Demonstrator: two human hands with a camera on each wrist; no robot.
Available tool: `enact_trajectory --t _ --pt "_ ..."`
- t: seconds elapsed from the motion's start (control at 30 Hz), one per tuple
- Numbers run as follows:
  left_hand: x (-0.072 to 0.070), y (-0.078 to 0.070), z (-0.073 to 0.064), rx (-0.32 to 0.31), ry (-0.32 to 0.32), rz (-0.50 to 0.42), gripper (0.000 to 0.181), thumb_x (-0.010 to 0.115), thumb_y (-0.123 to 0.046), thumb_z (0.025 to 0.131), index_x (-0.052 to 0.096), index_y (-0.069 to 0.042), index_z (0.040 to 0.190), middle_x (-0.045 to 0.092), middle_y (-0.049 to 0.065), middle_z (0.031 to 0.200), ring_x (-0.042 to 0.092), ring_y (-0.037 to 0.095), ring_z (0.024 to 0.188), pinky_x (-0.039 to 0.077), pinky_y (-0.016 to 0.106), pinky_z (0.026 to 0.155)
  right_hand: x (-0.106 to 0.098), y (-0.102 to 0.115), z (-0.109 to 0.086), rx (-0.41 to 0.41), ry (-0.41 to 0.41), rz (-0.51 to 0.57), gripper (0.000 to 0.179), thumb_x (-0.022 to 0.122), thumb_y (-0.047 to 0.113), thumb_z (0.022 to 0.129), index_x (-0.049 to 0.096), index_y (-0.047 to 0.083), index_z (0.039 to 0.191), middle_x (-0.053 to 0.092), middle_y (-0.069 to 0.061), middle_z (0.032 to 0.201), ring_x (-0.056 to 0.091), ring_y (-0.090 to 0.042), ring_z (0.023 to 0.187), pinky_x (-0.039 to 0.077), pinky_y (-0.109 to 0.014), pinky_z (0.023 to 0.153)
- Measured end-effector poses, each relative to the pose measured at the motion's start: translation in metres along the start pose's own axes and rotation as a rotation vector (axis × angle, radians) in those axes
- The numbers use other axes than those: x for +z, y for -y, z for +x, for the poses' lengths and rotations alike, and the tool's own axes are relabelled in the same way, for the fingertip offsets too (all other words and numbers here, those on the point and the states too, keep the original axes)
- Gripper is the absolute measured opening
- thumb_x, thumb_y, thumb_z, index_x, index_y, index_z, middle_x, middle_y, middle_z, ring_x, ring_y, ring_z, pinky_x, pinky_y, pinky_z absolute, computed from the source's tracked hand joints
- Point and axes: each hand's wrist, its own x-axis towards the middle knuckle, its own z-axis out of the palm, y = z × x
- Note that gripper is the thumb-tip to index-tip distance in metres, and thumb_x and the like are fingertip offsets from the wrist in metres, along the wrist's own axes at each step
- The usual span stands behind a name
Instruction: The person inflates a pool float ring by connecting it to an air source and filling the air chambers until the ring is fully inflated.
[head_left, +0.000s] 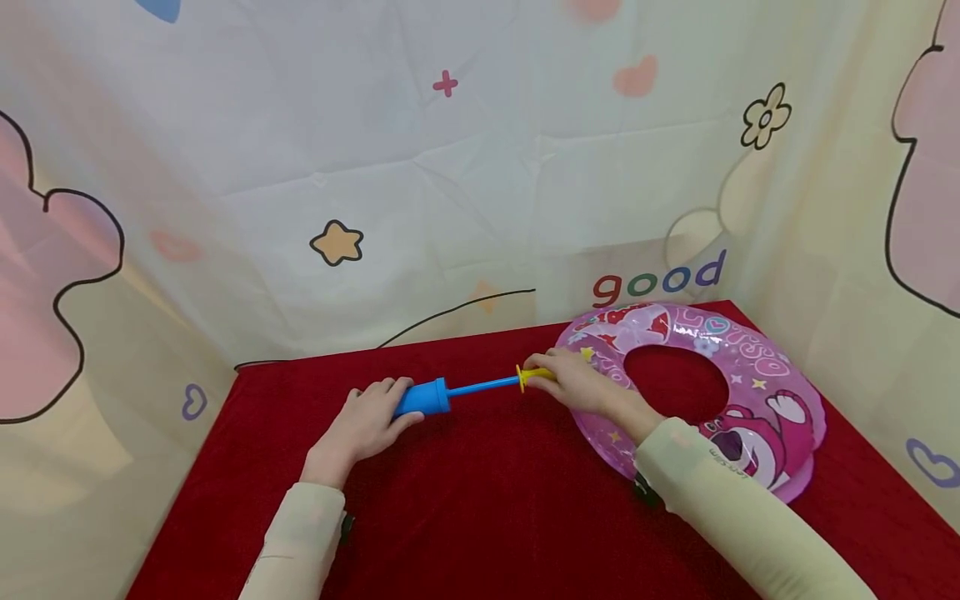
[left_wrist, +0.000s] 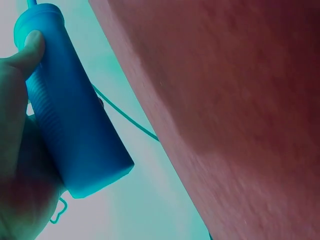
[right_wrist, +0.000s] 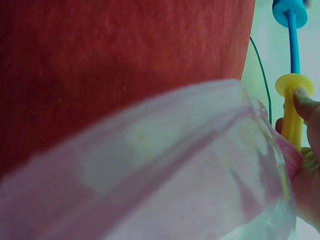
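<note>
A hand pump with a blue barrel [head_left: 424, 398] and a yellow handle [head_left: 537, 374] lies nearly level between my hands, its blue rod [head_left: 483, 387] drawn out. My left hand [head_left: 367, 421] grips the barrel, and the left wrist view shows the thumb along the blue barrel [left_wrist: 80, 115]. In my right hand [head_left: 577, 383] is the yellow handle, with the thumb near its flange in the right wrist view, where the handle [right_wrist: 292, 115] stands upright. Beside and partly under the right forearm, a pink printed swim ring [head_left: 772, 367] lies puffed out.
A red cloth [head_left: 465, 517] covers the table. Pale printed curtains [head_left: 480, 208] hang behind it and on both sides. In the right wrist view the swim ring's clear pink edge [right_wrist: 165, 165] fills the lower part, close to the right wrist.
</note>
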Motion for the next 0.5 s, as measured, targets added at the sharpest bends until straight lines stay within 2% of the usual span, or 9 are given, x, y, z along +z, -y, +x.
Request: enact_trajectory --t 0.3,0.5 --pt "-0.002 -0.03 0.02 0.045 -0.007 0.014 0.061 0.069 -0.042 0.098 0.05 -0.008 0.144 0.059 0.016 0.135 0.057 0.035 0.12 0.044 0.061 0.098 0.004 0.008 0.005 -0.025 -0.02 -0.018 0.022 0.063 0.018 0.103 0.066 0.005 0.12 0.063 -0.006 0.102 0.057 -0.023 0.096 0.047 -0.043 0.083" --pt "0.004 -0.053 0.033 0.059 0.001 0.01 0.058 0.067 -0.044 0.099 0.051 -0.011 0.144 0.06 0.013 0.134 0.057 0.033 0.12 0.043 0.061 0.1 0.005 0.009 0.004 -0.025 -0.007 0.016 0.022 0.065 0.018 0.103 0.067 0.004 0.12 0.063 -0.006 0.103 0.057 -0.022 0.097 0.049 -0.04 0.084"
